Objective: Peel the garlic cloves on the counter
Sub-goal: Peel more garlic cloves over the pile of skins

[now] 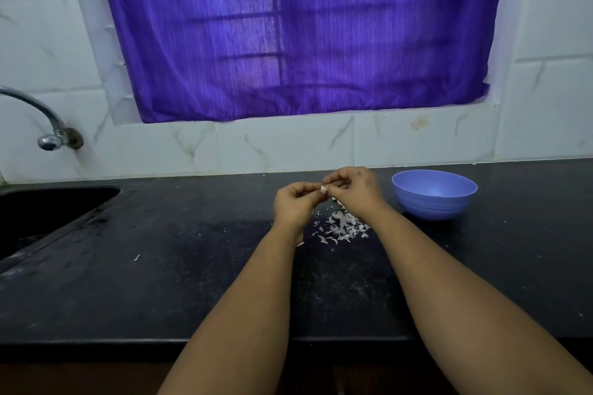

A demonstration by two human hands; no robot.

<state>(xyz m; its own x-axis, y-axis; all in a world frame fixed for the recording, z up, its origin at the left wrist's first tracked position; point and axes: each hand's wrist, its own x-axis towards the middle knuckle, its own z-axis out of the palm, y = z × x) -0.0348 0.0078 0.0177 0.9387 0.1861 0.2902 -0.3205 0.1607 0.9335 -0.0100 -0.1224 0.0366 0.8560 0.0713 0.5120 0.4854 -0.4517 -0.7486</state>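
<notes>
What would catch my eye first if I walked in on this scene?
Probably the bright purple curtain filling the window above the black counter. Below it, the left hand and right hand pinch a small garlic clove over a heap of white peelings, with a blue bowl to their right.
</notes>
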